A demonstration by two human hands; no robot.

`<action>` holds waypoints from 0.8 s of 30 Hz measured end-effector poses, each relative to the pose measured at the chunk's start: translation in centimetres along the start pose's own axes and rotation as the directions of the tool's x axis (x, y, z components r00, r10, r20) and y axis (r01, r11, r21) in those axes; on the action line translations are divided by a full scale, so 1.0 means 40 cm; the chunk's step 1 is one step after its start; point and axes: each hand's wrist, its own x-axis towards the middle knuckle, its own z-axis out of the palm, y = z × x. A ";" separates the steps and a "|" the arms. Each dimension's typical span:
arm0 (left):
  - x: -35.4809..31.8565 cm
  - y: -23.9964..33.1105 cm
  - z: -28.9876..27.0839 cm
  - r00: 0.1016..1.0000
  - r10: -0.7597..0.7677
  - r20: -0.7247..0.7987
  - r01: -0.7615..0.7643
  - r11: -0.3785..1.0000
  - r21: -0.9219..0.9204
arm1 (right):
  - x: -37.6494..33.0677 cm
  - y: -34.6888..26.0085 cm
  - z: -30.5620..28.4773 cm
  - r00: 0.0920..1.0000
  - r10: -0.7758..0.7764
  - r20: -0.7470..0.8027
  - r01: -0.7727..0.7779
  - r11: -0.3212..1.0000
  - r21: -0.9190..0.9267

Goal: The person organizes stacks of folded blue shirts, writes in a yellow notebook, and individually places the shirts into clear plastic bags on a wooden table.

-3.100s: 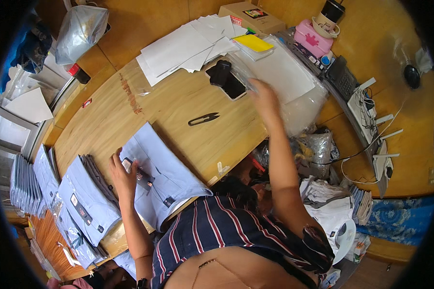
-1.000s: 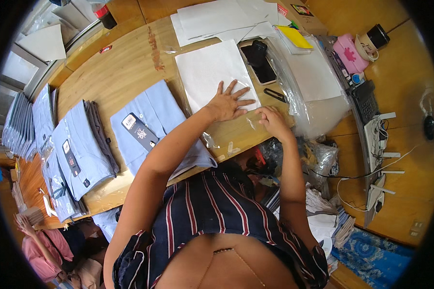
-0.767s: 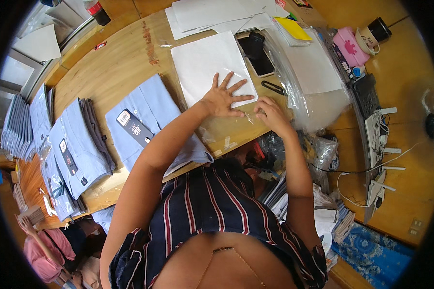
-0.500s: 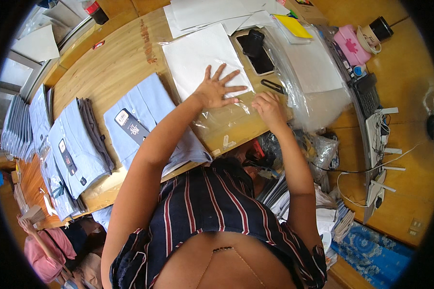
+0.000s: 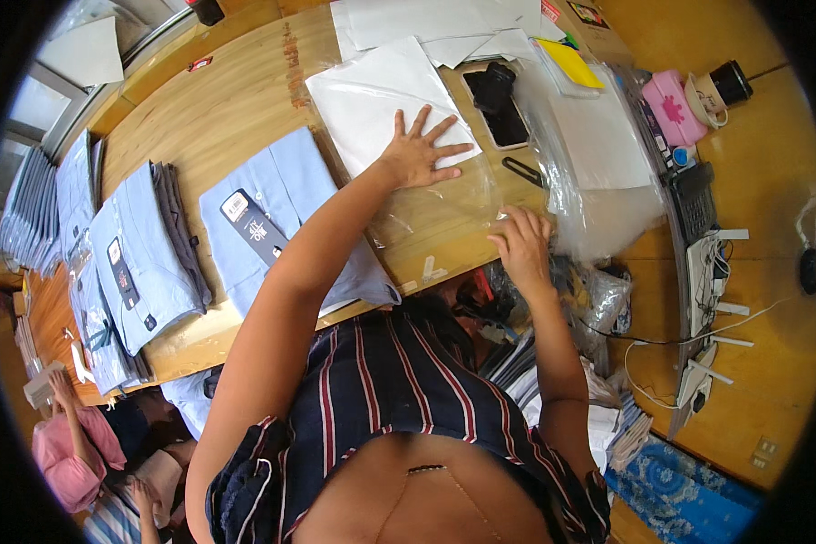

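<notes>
My left hand (image 5: pixel 420 156) lies flat with fingers spread on a white sheet (image 5: pixel 372 95) inside a clear plastic bag (image 5: pixel 417 213). The bag's see-through end stretches toward me over the wooden table. Close to the table's front edge, my right hand (image 5: pixel 524 243) has its fingers bent, with a small pale bit at the fingertips that I cannot make out. Beside my left forearm rests a folded light-blue shirt (image 5: pixel 290 186) with a dark tag (image 5: pixel 252 227). A black oblong loop (image 5: pixel 522 172) lies just beyond my right hand.
A phone (image 5: pixel 508 125) with a black object (image 5: pixel 494 86) on it lies beyond the loop. Clear plastic bags (image 5: pixel 598 218) are at right. More folded shirts (image 5: pixel 145 263) stand at left. A pink box (image 5: pixel 673 109) and desk telephone (image 5: pixel 694 190) are far right. Another person (image 5: pixel 77 453) is lower left.
My right hand has drawn away from the bag's edge, a little right and toward me, and its fingers have loosened somewhat. My left hand stays flat on the sheet. The view has shifted slightly.
</notes>
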 end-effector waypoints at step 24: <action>-0.116 -0.073 0.024 0.958 -0.284 -0.037 0.285 0.958 0.039 | -0.038 -0.086 0.019 0.965 -0.263 0.019 0.261 0.962 0.075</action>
